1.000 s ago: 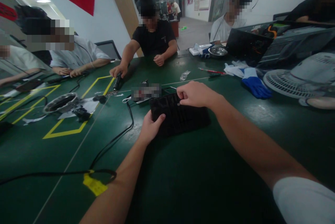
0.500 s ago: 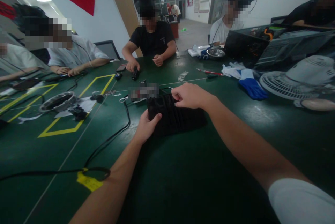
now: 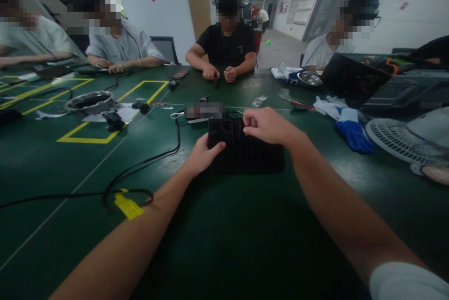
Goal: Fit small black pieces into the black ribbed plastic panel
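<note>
A black tray with small moulded compartments (image 3: 257, 160) lies on the green table in front of me. My left hand (image 3: 200, 156) grips its left edge, thumb on top and fingers out of sight beneath. Over the tray's far edge, my right hand (image 3: 269, 125) is closed with thumb and fingertips together; whatever it may pinch is hidden. Just behind the tray sits a dark, partly blurred-out box (image 3: 204, 111) with a white edge. From near it a black cable (image 3: 145, 156) runs left, carrying a yellow tag (image 3: 128, 205) beside my left forearm.
Left stand a metal ring-shaped part (image 3: 91, 100) and a black clamp-like piece (image 3: 114, 121) on paper. To the right are a red screwdriver-like tool (image 3: 298, 103), blue-and-white gloves (image 3: 352, 129), a white fan (image 3: 403, 132) and a computer case (image 3: 414, 89). Several people sit around the table.
My view has swung right and levelled, so the scene sits further left-tilted no more. Both hands keep their places at the tray, which now appears straighter.
</note>
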Demonstrator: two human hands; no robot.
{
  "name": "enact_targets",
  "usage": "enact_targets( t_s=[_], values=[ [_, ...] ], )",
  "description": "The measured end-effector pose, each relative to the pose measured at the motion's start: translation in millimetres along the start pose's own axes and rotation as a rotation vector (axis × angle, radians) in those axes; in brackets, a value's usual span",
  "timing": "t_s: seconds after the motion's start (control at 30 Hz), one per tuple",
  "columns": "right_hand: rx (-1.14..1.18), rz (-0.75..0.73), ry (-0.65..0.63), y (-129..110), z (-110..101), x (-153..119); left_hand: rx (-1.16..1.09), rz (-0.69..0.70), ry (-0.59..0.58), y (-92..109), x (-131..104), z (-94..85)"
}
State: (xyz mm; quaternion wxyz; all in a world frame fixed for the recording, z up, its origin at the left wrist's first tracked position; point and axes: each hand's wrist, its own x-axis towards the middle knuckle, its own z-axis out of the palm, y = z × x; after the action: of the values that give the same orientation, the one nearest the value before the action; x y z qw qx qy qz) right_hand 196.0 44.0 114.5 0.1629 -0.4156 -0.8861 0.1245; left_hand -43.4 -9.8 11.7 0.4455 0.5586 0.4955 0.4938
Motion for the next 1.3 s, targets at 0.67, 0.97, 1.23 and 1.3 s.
enact_targets(
  t_s=[0.67, 0.97, 1.23, 1.3],
  values=[
    [-0.01, 0.04, -0.07, -0.3, -6.7, -2.3, 0.028, 0.051, 0.01, -1.6, 1.0, 2.0],
    [0.019, 0.039, -0.081, 3.9, -7.0, -1.3, 0.053, 0.066, 0.007, -3.6, 1.2, 1.6],
    [0.005, 0.026, -0.124, 3.4, -11.2, -1.9, 0.013, 0.02, 0.005, -6.9, 2.1, -0.3],
    [-0.003, 0.03, -0.143, 1.5, -12.5, -2.0, 0.009, 0.0, 0.018, -6.7, 2.3, -1.1]
  ],
)
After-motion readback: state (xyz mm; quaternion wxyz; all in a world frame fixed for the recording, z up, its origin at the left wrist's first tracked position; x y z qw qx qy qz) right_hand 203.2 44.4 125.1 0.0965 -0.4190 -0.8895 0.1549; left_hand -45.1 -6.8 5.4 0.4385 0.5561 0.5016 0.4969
